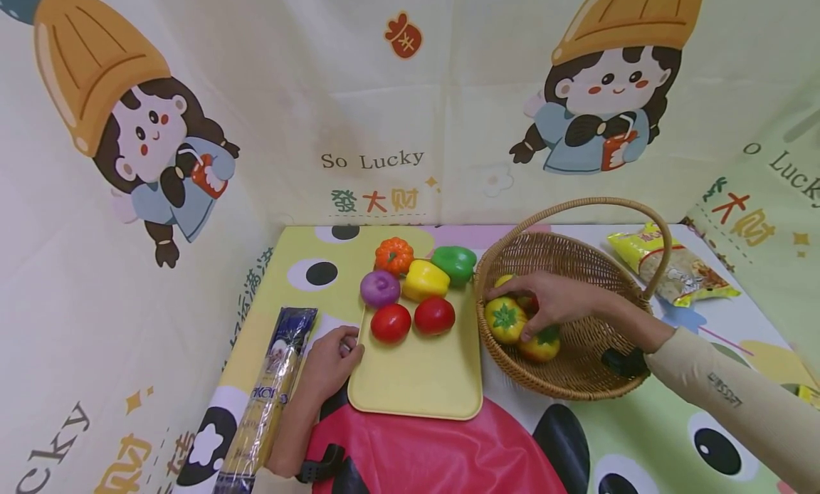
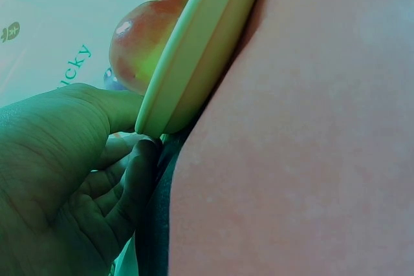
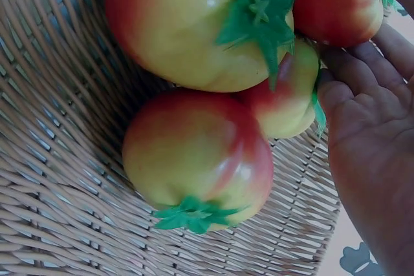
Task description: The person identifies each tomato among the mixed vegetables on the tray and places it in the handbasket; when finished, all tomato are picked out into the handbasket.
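Note:
My left hand (image 1: 329, 364) pinches the left rim of a pale yellow tray (image 1: 416, 387), thumb above and fingers below in the left wrist view. On the tray's upper part and around it sit two red tomatoes (image 1: 391, 323), a yellow bell pepper (image 1: 426, 280), a green bell pepper (image 1: 455, 265), a purple onion (image 1: 380, 289) and an orange pumpkin (image 1: 393, 256). My right hand (image 1: 564, 296) reaches into a wicker basket (image 1: 596, 273). There its fingers and thumb curl around a red-yellow tomato (image 3: 333, 4). Several similar tomatoes (image 3: 197, 156) lie beside it, green leaves showing.
A long pack of noodles (image 1: 265, 408) lies left of the tray, beside my left forearm. Behind the basket on the right is a yellow-and-clear food bag (image 1: 673, 266). The basket's tall handle (image 1: 598, 201) arches over it. Printed cloth walls (image 1: 359, 109) surround the table.

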`<state>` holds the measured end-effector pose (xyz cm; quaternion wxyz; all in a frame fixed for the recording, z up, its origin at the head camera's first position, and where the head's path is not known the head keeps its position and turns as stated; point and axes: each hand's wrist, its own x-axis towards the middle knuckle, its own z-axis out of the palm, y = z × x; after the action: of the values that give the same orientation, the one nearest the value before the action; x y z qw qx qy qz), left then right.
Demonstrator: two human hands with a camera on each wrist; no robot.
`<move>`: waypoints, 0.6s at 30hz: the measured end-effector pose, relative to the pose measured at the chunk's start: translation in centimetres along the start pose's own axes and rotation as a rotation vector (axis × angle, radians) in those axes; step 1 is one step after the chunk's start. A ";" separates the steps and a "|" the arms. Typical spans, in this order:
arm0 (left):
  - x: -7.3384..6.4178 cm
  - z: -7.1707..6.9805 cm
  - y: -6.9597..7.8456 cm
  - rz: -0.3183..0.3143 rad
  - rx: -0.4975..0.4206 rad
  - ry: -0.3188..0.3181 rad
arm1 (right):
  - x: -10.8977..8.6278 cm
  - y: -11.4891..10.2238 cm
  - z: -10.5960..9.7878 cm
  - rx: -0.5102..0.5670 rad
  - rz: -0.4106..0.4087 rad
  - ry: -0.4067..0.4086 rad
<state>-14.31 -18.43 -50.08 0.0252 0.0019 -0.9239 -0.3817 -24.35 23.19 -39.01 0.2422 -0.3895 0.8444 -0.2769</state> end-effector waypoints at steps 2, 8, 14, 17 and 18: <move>0.0 0.0 0.0 -0.002 0.000 0.000 | 0.0 0.0 0.0 0.004 0.005 -0.009; 0.0 0.0 0.1 -0.004 -0.001 -0.001 | 0.0 -0.1 0.1 0.004 0.015 -0.020; -0.1 0.0 0.1 0.001 -0.006 0.000 | 0.0 -0.1 0.1 0.002 0.012 -0.024; -0.1 0.0 0.1 -0.003 -0.008 0.000 | 0.0 -0.1 0.1 0.005 0.004 -0.024; -0.1 0.0 0.1 -0.006 -0.007 -0.001 | 0.0 -0.1 0.1 0.006 0.002 -0.025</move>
<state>-14.23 -18.37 -50.00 0.0238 0.0043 -0.9227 -0.3848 -24.22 23.11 -38.97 0.2539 -0.3914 0.8409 -0.2741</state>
